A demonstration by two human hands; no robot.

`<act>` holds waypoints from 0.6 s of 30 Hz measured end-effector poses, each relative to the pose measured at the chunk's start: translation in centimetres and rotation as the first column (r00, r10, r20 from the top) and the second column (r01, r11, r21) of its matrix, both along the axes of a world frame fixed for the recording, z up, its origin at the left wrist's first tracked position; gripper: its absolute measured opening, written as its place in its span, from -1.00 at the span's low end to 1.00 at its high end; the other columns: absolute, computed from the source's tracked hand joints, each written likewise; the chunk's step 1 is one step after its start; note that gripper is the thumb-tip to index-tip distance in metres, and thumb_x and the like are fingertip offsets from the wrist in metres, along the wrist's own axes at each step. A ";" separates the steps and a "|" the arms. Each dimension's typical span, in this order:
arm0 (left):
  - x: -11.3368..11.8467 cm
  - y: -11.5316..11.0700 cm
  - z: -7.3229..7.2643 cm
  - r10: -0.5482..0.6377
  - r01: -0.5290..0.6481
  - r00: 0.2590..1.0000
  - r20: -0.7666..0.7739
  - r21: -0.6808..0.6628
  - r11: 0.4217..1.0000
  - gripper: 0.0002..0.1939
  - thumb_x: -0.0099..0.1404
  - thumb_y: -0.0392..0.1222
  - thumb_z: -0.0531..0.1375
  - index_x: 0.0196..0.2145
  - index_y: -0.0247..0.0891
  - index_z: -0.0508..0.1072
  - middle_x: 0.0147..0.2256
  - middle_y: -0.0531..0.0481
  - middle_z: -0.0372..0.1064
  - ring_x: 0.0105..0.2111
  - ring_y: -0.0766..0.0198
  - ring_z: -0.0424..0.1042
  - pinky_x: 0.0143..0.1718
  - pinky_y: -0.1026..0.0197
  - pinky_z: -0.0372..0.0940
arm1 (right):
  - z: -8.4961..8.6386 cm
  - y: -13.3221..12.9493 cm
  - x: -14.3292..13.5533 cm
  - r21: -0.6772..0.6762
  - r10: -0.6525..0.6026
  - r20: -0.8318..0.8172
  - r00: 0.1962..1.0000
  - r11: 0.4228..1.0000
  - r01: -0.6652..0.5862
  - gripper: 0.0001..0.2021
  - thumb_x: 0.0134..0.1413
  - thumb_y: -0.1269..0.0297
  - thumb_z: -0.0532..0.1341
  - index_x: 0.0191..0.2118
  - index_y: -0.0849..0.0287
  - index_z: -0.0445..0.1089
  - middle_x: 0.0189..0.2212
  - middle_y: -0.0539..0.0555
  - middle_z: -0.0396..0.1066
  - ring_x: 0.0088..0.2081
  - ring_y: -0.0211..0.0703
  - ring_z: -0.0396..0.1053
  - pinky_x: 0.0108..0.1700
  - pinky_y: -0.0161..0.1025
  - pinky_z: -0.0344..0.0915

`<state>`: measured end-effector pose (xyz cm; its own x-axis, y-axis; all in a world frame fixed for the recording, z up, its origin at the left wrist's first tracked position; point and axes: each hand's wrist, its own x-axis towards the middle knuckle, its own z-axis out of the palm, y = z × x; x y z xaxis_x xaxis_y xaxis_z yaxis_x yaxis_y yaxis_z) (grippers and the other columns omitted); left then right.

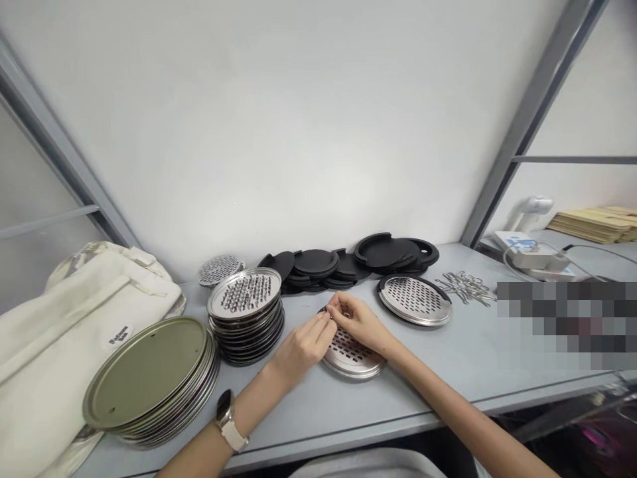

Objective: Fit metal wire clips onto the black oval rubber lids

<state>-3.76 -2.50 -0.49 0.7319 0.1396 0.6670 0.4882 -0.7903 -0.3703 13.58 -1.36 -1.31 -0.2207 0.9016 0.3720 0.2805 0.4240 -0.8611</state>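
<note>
A round metal grater disc [352, 355] lies on the grey table in front of me, with a dark piece at its far edge. Over that far left edge my left hand [311, 337] and my right hand [354, 318] meet, fingertips pinched together. What they pinch is too small to name. Right of them sits another grater disc [415, 300] with a black rim piece around its far side. A stack of grater discs [246, 295] stands to the left, and black round plates [313, 263] are piled behind my hands.
Green round trays [149, 375] are stacked at the left beside a cream bag [74, 312]. Metal hooks or clips [465, 287] lie in a heap at the right, near white devices with cables [532, 252]. A wall stands behind.
</note>
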 end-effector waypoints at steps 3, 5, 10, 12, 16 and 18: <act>0.2 -0.2 0.3 0.019 -0.019 1.000 -0.008 -0.005 1.000 -0.74 0.34 -0.50 -0.12 -0.17 -0.49 0.33 -0.27 -0.23 0.45 -0.19 0.20 0.47 -0.18 0.23 0.42 | 0.1 -0.1 -0.1 0.020 -0.025 -0.003 1.000 0.999 0.025 -0.78 0.19 0.15 0.08 -0.40 0.15 0.22 -0.53 -0.08 0.19 -0.47 -0.29 0.15 -0.40 -0.33 0.11; 0.2 -0.2 0.4 0.027 -0.027 1.000 -0.001 -0.018 0.999 -0.73 0.34 -0.51 -0.13 -0.17 -0.49 0.32 -0.28 -0.22 0.44 -0.21 0.19 0.47 -0.21 0.23 0.42 | -0.1 0.1 -0.1 -0.010 -0.020 -0.028 0.999 1.000 0.020 -0.76 0.18 0.11 0.09 -0.42 0.15 0.20 -0.55 -0.09 0.17 -0.49 -0.30 0.12 -0.42 -0.34 0.10; -0.1 -0.2 0.0 0.008 -0.003 1.000 0.023 -0.210 0.978 -0.76 0.36 -0.45 -0.11 -0.15 -0.42 0.30 -0.26 -0.18 0.40 -0.19 0.19 0.44 -0.20 0.20 0.40 | -0.2 0.7 0.1 -0.160 0.064 -0.166 0.984 0.983 -0.091 -0.66 0.14 0.00 0.09 -0.48 0.17 0.20 -0.61 -0.10 0.17 -0.55 -0.33 0.12 -0.48 -0.35 0.07; -0.1 0.1 -0.5 0.030 0.005 0.996 0.090 -0.358 0.934 -0.78 0.37 -0.42 -0.09 -0.13 -0.36 0.29 -0.28 -0.12 0.37 -0.21 0.22 0.43 -0.19 0.20 0.38 | 0.1 0.8 0.2 -0.187 0.089 -0.208 0.974 0.974 -0.129 -0.62 0.12 -0.04 0.10 -0.49 0.19 0.24 -0.62 -0.08 0.22 -0.55 -0.32 0.17 -0.46 -0.34 0.12; 0.0 0.8 -1.5 0.135 0.083 0.925 0.355 -0.535 0.841 -0.87 0.38 -0.34 -0.05 -0.21 -0.26 0.27 -0.32 -0.02 0.32 -0.27 0.29 0.40 -0.21 0.22 0.33 | 0.8 0.5 0.2 -0.210 0.140 -0.259 0.956 0.958 -0.197 -0.65 0.08 -0.03 0.15 -0.37 0.22 0.34 -0.51 -0.03 0.32 -0.49 -0.30 0.26 -0.36 -0.32 0.19; 0.2 1.0 -1.7 0.157 0.137 0.883 0.443 -0.561 0.816 -0.91 0.38 -0.31 -0.01 -0.24 -0.26 0.27 -0.31 0.00 0.32 -0.28 0.31 0.38 -0.22 0.24 0.32 | 0.9 0.4 0.2 -0.221 0.160 -0.281 0.946 0.949 -0.226 -0.68 0.05 0.00 0.20 -0.31 0.21 0.36 -0.48 -0.03 0.33 -0.47 -0.31 0.26 -0.35 -0.32 0.19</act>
<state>-3.54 -1.45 -2.15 0.3649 0.5998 0.7121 0.4895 -0.7742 0.4013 13.81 -0.98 -0.40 -0.3265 0.9216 0.2100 -0.0292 0.2123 -0.9768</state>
